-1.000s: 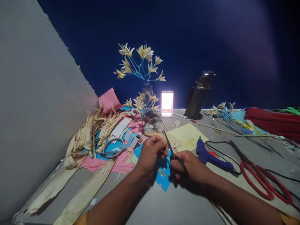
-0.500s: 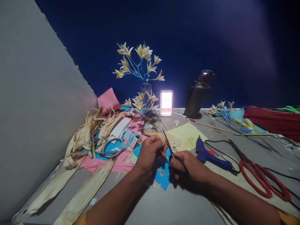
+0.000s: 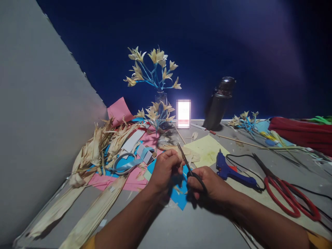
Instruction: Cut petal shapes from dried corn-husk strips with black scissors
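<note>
My left hand (image 3: 167, 169) is closed, its thumb and fingertips pinching a small piece of pale dried husk, mostly hidden by the fingers. Black-handled scissors (image 3: 185, 159) are in my right hand (image 3: 204, 180), with fingers through the handle loops. Their blades point up and away, close beside the left fingertips, and look nearly closed. Beneath both hands lies blue paper (image 3: 179, 199) with small husk scraps on it. A yellow paper sheet (image 3: 209, 150) lies just beyond the scissors, with more husk pieces (image 3: 193, 155) at its left edge.
On the right are a blue glue gun (image 3: 233, 174) and large red-handled scissors (image 3: 282, 192). Husks (image 3: 95, 148) and a tape roll (image 3: 125, 163) lie left. Behind stand a vase of husk flowers (image 3: 162, 100), a bright blurred screen (image 3: 183, 114) and a flask (image 3: 219, 103).
The scissor blades have come closer together and swung slightly left beside the left fingertips. My left hand has hardly moved. The whole view has shifted very slightly.
</note>
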### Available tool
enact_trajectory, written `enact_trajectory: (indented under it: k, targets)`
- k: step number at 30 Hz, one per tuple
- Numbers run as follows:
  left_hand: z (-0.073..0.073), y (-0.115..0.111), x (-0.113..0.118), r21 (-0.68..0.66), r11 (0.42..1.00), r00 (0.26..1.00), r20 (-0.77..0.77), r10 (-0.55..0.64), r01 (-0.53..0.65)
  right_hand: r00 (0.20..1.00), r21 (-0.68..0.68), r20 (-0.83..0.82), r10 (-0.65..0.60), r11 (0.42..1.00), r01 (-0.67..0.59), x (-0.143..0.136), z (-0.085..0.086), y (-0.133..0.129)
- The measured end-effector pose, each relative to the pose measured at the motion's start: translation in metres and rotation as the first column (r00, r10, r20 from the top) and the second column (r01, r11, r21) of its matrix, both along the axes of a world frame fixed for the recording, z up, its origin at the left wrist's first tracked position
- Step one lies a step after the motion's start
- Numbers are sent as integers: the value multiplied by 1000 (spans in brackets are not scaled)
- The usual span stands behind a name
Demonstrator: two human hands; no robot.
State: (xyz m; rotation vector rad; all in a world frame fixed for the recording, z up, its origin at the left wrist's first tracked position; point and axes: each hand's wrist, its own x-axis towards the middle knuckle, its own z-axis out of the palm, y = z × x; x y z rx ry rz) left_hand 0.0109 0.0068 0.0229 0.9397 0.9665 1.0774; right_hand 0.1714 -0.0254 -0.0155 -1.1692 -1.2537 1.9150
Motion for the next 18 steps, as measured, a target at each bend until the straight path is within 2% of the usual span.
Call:
enact_trajectory:
  k: [4,11,18]
  targets:
    - [-1,0,0,3,1000,1000,8,3,-3,999,-5,-43,-5,1000,5,0,-2,-1]
    - [-2,0,-1,7,1000,1000,-7,11,-10,999,11,49,5,1000,-6,1,1,1]
    - [0,-1,0,7,1000,1000,-26,5,-4,998,23,61,3,1000,-4,1,7,0]
